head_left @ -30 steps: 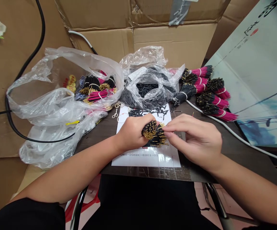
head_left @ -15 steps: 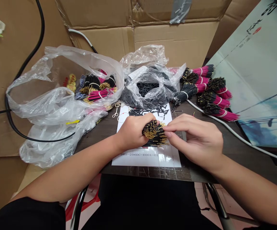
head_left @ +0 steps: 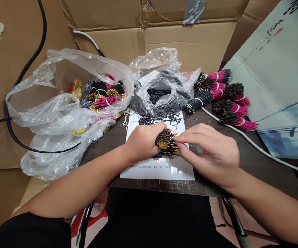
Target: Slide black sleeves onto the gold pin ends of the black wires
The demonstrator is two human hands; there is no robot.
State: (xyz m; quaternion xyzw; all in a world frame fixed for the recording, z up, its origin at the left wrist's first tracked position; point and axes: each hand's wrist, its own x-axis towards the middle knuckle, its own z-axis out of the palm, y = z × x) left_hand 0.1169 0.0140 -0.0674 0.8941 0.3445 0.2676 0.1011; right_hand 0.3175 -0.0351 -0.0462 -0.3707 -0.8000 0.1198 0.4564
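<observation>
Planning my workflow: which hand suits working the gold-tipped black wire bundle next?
Right hand, probably: its fingertips touch the gold-tipped black wire bundle, while the left hand grips it.

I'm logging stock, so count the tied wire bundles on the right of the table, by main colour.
Mostly pink bundles: 5
Mostly black bundle: 1
Total: 6
</observation>
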